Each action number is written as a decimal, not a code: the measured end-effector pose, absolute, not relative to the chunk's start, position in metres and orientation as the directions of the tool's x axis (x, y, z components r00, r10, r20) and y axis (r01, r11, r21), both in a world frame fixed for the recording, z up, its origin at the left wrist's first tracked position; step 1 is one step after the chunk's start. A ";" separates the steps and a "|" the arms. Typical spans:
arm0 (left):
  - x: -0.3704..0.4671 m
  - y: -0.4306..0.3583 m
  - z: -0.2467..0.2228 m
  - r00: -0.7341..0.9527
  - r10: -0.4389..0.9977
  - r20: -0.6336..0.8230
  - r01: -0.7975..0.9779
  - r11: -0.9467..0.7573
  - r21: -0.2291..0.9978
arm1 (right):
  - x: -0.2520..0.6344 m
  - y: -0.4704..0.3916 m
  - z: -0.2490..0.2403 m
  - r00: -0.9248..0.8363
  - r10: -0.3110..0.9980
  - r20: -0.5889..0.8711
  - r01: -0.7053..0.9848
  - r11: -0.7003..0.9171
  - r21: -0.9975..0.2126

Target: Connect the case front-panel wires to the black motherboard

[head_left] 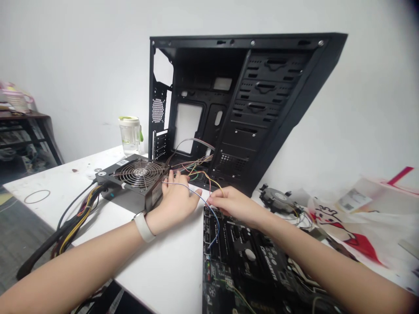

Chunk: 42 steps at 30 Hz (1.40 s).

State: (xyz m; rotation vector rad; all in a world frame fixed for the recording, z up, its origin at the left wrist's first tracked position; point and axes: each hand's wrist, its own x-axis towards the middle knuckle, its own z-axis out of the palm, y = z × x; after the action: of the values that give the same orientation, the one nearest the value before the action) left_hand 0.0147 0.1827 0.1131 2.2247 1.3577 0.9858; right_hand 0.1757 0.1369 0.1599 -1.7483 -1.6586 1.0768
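My right hand (234,203) pinches the end of a thin red and yellow wire (209,176) above the top edge of the black motherboard (222,237). Next to the power supply (152,198), my left hand (178,198) has its fingers stretched toward the case wires, some fingertips partly hidden. A blue wire (216,220) runs across the back of that hand and down to the motherboard. Behind both hands stands the black computer case (225,109), its side open and tilted in view. Several thin coloured wires (193,163) come out of its lower part.
Left of the case stands a clear plastic bottle (130,135) on the white table (163,270). A thick cable bundle (70,231) hangs off the table's left side. At the right lie a black CPU cooler fan (278,198) and a printed plastic bag (353,218).
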 end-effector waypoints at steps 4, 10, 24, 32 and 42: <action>0.010 0.182 0.117 0.362 0.821 0.441 0.590 -0.568 0.573 | 0.175 0.137 0.156 -0.070 0.978 -0.195 0.594 -0.116 -0.796; 0.007 0.182 0.123 0.324 0.771 0.549 0.444 -0.636 0.631 | 0.180 0.139 0.154 -0.079 0.982 -0.171 0.604 -0.090 -0.792; 0.008 0.169 0.130 0.390 0.692 0.607 -0.283 -0.537 0.795 | 0.177 0.151 0.148 -0.159 0.987 -0.031 0.545 0.062 -0.836; 0.022 0.154 0.129 0.476 0.878 0.057 -0.399 0.157 0.903 | 0.180 0.141 0.141 -0.266 0.963 -0.034 0.526 0.116 -0.842; 0.019 0.147 0.123 0.539 0.831 0.136 -0.218 -0.019 0.976 | 0.182 0.139 0.143 -0.288 0.952 -0.099 0.560 0.084 -0.824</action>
State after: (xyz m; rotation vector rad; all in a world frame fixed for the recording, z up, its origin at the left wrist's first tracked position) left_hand 0.0186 0.1467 0.1228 1.3378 0.5917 0.9162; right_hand 0.1819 0.1387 0.1426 -1.4869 -1.8975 1.0983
